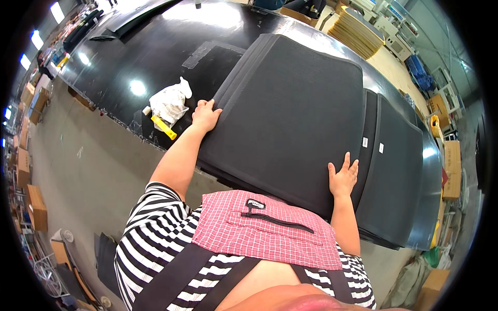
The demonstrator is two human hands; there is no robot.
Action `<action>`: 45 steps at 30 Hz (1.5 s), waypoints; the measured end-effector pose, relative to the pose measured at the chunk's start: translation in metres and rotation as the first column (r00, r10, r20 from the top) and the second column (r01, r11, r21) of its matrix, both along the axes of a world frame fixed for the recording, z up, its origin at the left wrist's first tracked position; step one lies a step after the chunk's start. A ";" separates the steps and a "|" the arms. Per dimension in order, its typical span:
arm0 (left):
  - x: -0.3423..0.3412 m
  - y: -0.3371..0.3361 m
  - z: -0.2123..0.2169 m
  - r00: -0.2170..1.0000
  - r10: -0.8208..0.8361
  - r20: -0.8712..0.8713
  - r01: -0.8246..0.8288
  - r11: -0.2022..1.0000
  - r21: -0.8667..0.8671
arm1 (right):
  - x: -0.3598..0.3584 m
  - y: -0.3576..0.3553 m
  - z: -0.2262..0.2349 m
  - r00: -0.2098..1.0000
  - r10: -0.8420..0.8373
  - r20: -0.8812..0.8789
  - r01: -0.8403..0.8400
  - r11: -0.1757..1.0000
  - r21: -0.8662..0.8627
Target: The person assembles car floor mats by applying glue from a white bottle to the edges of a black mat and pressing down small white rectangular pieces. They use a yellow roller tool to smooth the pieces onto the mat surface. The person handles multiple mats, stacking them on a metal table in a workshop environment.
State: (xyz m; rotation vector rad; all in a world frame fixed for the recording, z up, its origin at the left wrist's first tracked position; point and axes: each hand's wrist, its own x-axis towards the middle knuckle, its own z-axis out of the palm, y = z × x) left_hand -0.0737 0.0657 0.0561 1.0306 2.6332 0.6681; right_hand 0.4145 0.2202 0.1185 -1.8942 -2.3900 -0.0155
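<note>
In front of me on the table lies a stack of black mats, the top mat (290, 114) broad with rounded corners. My left hand (206, 116) rests against the left edge of this stack, its fingers short of closing round anything I can see. On the right part of the top mat my right hand (343, 179) lies flat with fingers spread. A second stack of black mats (394, 166) sits just right of it, with small white labels near the gap between the stacks.
The glossy black table (171, 46) stretches away to the far left. Left of my left hand lie a crumpled white plastic bag (171, 101) and a yellow-handled tool (163, 127). Cardboard boxes (36, 207) line the left floor. A stack of yellowish sheets (355, 33) stands beyond the table.
</note>
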 end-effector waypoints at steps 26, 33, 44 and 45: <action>0.103 0.064 0.054 0.831 -0.239 0.502 0.160 0.968 0.195 | 0.134 0.067 -0.008 0.601 -0.116 -0.791 -0.138 0.960 -0.245; 0.119 0.066 0.047 0.926 -0.159 0.344 0.138 0.987 0.082 | 0.125 0.054 0.000 0.579 -0.167 -0.798 -0.114 0.952 -0.283; 0.102 0.080 0.056 0.974 -0.092 0.208 0.092 0.996 0.013 | 0.125 0.073 0.005 0.446 -0.444 -0.777 -0.088 0.842 -0.532; 0.086 0.083 0.042 0.959 -0.089 0.270 0.077 0.996 0.054 | 0.109 0.070 0.017 0.473 -0.454 -0.755 -0.069 0.835 -0.546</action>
